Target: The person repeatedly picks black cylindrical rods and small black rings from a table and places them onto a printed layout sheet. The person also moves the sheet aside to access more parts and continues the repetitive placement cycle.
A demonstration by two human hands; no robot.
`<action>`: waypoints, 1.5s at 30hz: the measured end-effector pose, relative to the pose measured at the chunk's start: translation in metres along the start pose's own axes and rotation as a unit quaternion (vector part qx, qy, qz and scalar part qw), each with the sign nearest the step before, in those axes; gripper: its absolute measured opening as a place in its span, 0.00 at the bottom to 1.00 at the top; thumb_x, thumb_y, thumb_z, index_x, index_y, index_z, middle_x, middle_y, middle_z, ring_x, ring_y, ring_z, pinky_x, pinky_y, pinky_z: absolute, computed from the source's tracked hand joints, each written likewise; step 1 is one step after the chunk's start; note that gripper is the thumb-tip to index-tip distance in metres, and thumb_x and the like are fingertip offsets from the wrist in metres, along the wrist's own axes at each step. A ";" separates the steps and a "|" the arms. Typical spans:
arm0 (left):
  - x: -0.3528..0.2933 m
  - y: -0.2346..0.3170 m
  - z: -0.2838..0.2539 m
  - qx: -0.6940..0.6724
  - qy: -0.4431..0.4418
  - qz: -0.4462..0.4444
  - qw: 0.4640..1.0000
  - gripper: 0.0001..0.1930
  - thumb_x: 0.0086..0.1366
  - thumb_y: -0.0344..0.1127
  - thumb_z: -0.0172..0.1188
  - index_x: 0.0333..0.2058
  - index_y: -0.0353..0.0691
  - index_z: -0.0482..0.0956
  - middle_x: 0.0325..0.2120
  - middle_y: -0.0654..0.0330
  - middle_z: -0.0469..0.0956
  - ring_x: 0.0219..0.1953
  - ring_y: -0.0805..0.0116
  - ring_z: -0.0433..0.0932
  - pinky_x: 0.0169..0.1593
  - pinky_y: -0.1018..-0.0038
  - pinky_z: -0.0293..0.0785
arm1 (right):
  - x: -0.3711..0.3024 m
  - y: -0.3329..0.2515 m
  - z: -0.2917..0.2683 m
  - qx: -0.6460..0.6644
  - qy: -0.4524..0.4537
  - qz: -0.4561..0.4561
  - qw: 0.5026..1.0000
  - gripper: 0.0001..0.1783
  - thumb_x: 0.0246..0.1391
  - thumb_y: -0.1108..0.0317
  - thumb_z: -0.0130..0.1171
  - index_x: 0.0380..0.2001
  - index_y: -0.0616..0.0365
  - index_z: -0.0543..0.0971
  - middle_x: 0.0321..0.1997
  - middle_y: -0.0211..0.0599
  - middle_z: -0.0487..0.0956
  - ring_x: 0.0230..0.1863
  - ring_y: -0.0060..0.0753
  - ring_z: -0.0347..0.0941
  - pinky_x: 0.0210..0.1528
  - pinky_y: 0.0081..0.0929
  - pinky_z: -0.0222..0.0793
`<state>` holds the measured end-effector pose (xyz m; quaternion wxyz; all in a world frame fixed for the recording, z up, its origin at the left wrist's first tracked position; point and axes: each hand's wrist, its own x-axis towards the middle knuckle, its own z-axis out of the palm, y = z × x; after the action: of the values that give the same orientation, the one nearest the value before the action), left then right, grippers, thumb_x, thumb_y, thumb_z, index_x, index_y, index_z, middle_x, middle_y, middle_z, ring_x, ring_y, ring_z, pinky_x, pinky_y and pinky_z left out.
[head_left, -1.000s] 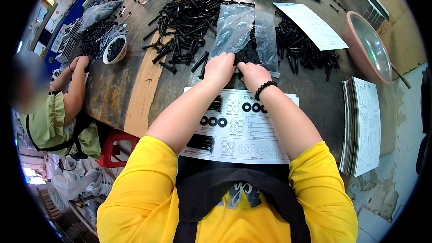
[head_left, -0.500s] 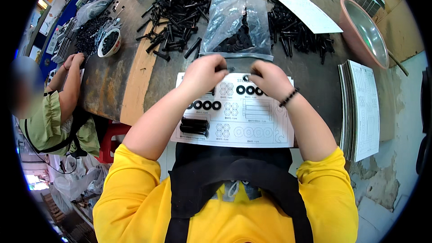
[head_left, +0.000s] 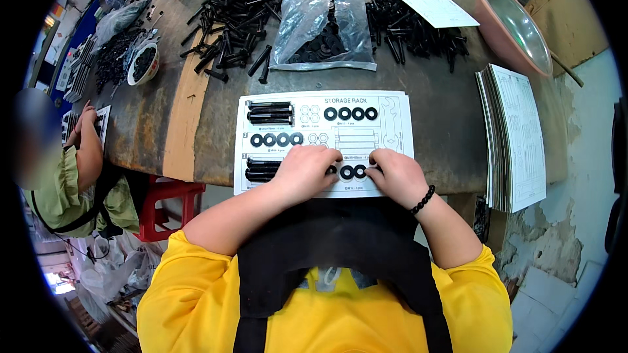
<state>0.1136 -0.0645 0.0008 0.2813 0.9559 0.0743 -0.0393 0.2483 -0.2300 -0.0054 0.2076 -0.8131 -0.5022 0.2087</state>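
Note:
A white printed sheet (head_left: 386, 189) with part outlines lies on the table in front of me. Along its lower row, my left hand (head_left: 306, 171) has its fingertips closed on a black washer (head_left: 331, 170). My right hand (head_left: 399, 175) pinches the outer edge of another washer (head_left: 374, 169) in that row. Between the hands, two black washers (head_left: 353, 171) lie flat on the drawn circles. Further up are a row of washers (head_left: 350, 114) at the right and one (head_left: 277, 139) at the left. Black bolts rest in the upper left (head_left: 270, 114) and lower left (head_left: 263, 168), partly behind my left hand.
Beyond the sheet lies a clear plastic bag (head_left: 324, 26) of black washers, between piles of black bolts (head_left: 239, 19) (head_left: 418, 33). Stacked sheets (head_left: 517, 137) and a pink-rimmed bowl (head_left: 513, 23) stand at right. A co-worker (head_left: 72, 176) sits at left beside a red stool (head_left: 170, 202).
Both hands have come down from the sheet's top edge by the bag to its lower row. Washers now lie on the lower circles, which were bare before.

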 end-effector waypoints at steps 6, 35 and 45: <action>-0.017 -0.002 0.010 0.072 0.074 0.102 0.989 0.15 0.50 0.31 0.58 0.39 0.50 0.77 0.30 0.61 0.72 0.36 0.63 0.72 0.41 0.68 0.63 | -0.019 0.008 0.004 -0.011 0.077 -0.108 0.991 0.08 0.43 0.69 0.56 0.32 0.49 0.77 0.28 0.34 0.71 0.29 0.39 0.71 0.30 0.32 0.68; -0.036 -0.009 0.009 0.121 0.102 0.096 0.983 0.15 0.48 0.28 0.56 0.36 0.53 0.78 0.28 0.65 0.71 0.32 0.66 0.71 0.40 0.68 0.62 | -0.031 0.023 0.011 -0.036 0.140 -0.138 0.980 0.12 0.38 0.74 0.56 0.30 0.47 0.79 0.21 0.32 0.68 0.25 0.34 0.68 0.26 0.29 0.66; -0.055 -0.019 -0.015 0.062 0.165 0.014 0.984 0.16 0.48 0.27 0.57 0.39 0.43 0.75 0.30 0.59 0.72 0.36 0.61 0.71 0.42 0.68 0.63 | -0.013 0.039 -0.018 0.035 0.207 0.028 0.977 0.13 0.45 0.75 0.51 0.37 0.58 0.76 0.42 0.41 0.73 0.36 0.42 0.72 0.38 0.30 0.69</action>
<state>0.0570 -0.0473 0.0101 0.2055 0.9658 0.1041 0.1186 0.2809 -0.2596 -0.0105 0.3291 -0.8449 -0.4175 0.0589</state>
